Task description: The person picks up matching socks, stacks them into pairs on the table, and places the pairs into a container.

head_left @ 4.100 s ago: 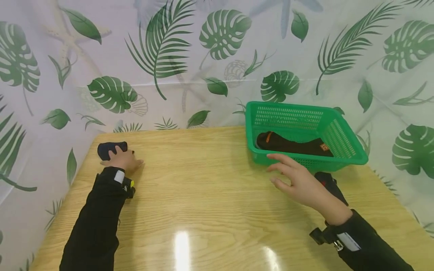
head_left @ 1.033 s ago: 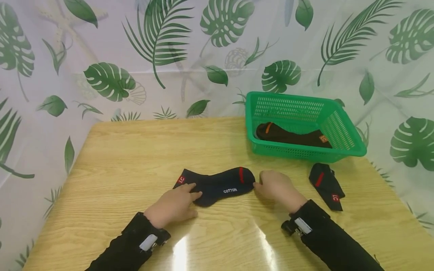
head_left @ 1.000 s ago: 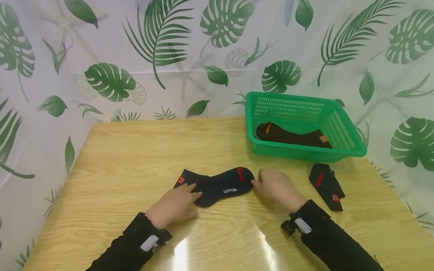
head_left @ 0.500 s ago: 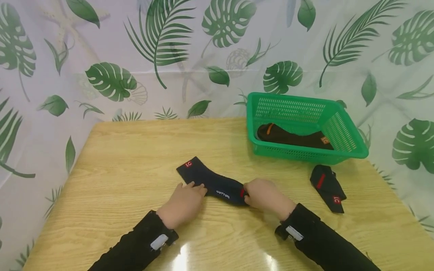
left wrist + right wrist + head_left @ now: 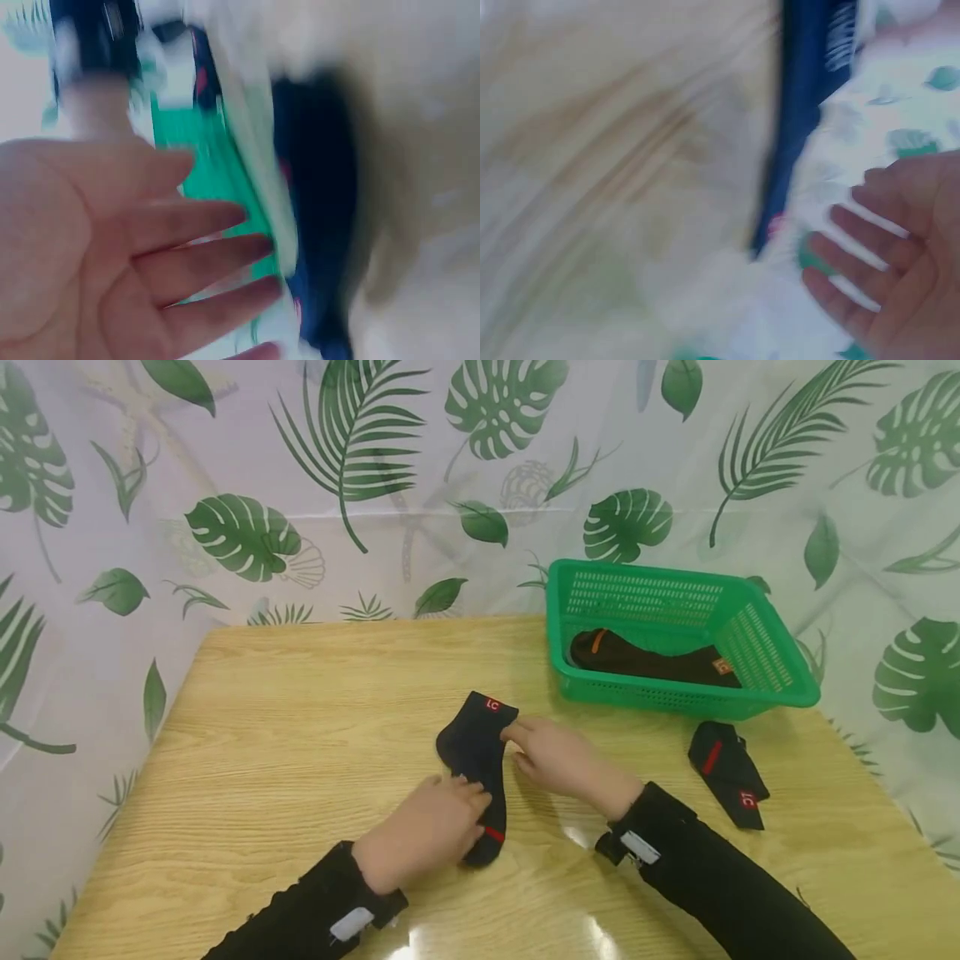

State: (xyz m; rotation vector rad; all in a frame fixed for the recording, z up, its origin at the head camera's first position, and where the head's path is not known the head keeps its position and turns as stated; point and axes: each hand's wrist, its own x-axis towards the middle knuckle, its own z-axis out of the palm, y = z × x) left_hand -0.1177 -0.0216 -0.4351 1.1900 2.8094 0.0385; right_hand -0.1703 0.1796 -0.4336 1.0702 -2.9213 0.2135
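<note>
A navy sock (image 5: 472, 739) lies on the wooden table, its cuff with a red LC tag pointing to the back and its red-striped toe to the front. Across its middle reaches my left hand (image 5: 422, 837), fingers fairly straight and hiding part of the foot. My right hand (image 5: 572, 767) is at the cuff's right edge; whether its fingertips touch the fabric I cannot tell. Spread fingers (image 5: 195, 225) show in the blurred left wrist view, and in the right wrist view my fingers (image 5: 862, 225) are loosely extended beside the sock (image 5: 799, 112).
At the back right stands a green plastic basket (image 5: 675, 697) with a brown sock (image 5: 645, 660) inside. Another navy sock (image 5: 726, 775) with red marks lies folded over in front of the basket. A leaf-patterned cloth (image 5: 405, 468) hangs behind the table (image 5: 300, 710).
The navy sock came from the far left to the middle earlier. Over the last second it has turned from lying crosswise to pointing cuff-back. My right hand has released the toe and moved to the cuff.
</note>
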